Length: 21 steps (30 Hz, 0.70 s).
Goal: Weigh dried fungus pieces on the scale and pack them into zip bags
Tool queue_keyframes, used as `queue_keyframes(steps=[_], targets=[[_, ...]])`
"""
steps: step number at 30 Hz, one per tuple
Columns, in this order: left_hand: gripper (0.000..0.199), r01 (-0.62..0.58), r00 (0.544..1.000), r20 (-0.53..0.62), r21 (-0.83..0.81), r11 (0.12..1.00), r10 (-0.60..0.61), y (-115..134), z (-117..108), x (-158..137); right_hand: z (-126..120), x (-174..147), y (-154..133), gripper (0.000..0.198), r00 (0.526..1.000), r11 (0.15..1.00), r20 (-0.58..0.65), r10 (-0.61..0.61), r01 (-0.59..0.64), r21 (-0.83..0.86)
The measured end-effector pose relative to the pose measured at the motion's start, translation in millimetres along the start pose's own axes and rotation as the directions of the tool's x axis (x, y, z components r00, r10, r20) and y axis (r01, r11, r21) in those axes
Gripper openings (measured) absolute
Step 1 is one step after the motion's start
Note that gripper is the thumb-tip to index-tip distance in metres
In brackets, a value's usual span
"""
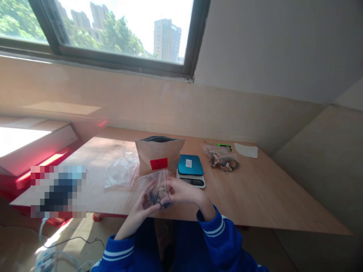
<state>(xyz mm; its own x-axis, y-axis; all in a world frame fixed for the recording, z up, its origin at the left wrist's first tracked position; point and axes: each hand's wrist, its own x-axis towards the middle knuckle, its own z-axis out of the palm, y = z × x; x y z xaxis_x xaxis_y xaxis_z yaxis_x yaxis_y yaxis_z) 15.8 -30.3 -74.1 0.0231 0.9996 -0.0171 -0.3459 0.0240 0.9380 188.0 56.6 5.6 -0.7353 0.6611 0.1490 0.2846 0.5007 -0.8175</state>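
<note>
Between my two hands, over the table's front edge, is a clear zip bag [159, 189] with a red seal line and small dark pieces inside. My left hand [146, 204] grips its lower left side, fingers curled round it. The fingers of my right hand [177, 190] pinch it near the red seal line. Just behind it stands a kraft paper pouch [159, 153] with a red label, its top gaping. A kitchen scale [191, 166] with a blue plate sits right of the pouch, its plate bare.
Empty-looking clear plastic bags [120, 170] lie left of the pouch. To the right are zip bags of brownish pieces [224, 162], a green-handled tool [224, 145] and a white paper [246, 150]. A power strip [45, 260] and cables lie on the floor at left.
</note>
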Motion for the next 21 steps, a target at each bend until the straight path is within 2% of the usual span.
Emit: queue_keyframes(steps=[3,6,10,15,21], targets=[[0.07,-0.034,0.996,-0.076,0.005,0.999,0.034,-4,-3,5,0,-1,10,0.026,0.987,0.997,0.154,0.04,-0.05,0.059],[0.067,-0.07,0.992,-0.107,0.001,0.998,0.07,-8,-4,8,3,-2,19,0.035,0.985,0.988,0.164,0.063,-0.084,0.128],[0.067,-0.056,0.989,-0.14,-0.039,0.998,0.05,-11,-2,10,8,-2,21,0.029,0.985,0.992,0.154,0.072,-0.087,0.096],[0.058,-0.013,0.984,-0.178,-0.163,0.987,-0.017,-9,2,9,0,-2,1,0.027,0.997,0.992,0.0,0.082,-0.081,0.092],[0.063,-0.031,0.961,-0.271,-0.312,0.949,-0.058,-1,8,10,-17,3,-19,0.03,0.974,0.987,-0.225,-0.002,0.037,0.155]])
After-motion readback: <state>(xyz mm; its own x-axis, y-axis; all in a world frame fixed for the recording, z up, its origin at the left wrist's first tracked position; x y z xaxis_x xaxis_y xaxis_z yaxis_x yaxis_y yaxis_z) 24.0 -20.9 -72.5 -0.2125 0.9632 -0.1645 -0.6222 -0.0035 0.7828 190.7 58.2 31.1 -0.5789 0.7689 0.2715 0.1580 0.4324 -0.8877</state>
